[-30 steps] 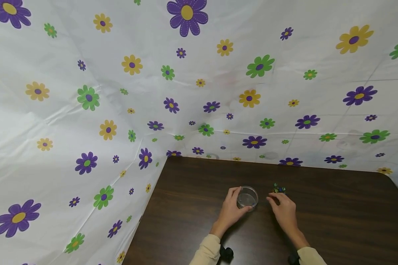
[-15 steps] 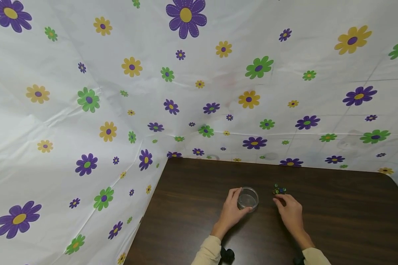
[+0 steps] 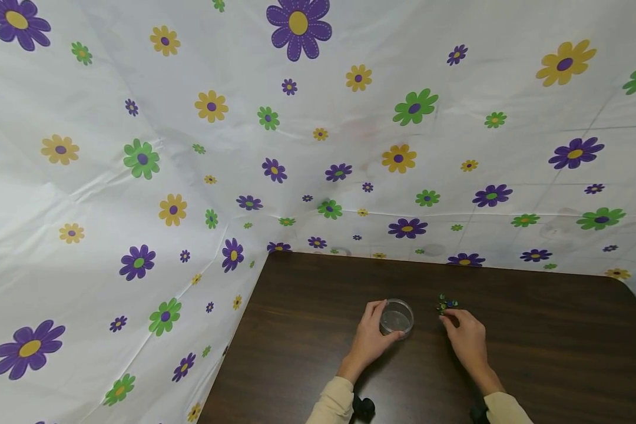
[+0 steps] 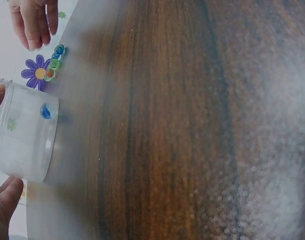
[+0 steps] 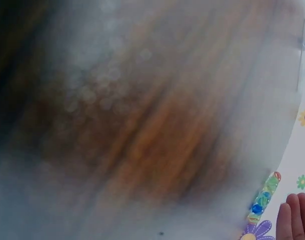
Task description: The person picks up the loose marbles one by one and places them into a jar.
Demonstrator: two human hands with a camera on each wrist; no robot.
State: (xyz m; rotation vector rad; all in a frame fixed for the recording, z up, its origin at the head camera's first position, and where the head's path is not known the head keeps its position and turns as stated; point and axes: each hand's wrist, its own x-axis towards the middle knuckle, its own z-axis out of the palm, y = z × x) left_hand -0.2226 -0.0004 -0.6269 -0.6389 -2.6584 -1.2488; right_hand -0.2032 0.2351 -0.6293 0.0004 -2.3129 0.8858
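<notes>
My left hand [image 3: 370, 340] holds a clear round jar [image 3: 406, 318] on the table, thumb on one side and fingers on the other. In the left wrist view a blue marble [image 4: 45, 111] shows through the jar's wall, near its bottom. To the jar's right lies a small cluster of glass marbles [image 3: 447, 304], green, blue and reddish. My right hand [image 3: 467, 343] hovers at the near side of this cluster. In the left wrist view its fingers [image 4: 35, 30] point down beside the marbles, with nothing seen between them. The right wrist view shows the marbles [image 5: 264, 197] close to the fingertips.
The dark wood table [image 3: 551, 341] reaches to the right and toward me. A white sheet with printed flowers [image 3: 350, 129] hangs behind it and along the left side. A black round object [image 3: 367, 408] sits by my left wrist.
My right hand has moved a little to the right and away from the jar, along the near edge of the marbles. The left hand and the jar have stayed in place.
</notes>
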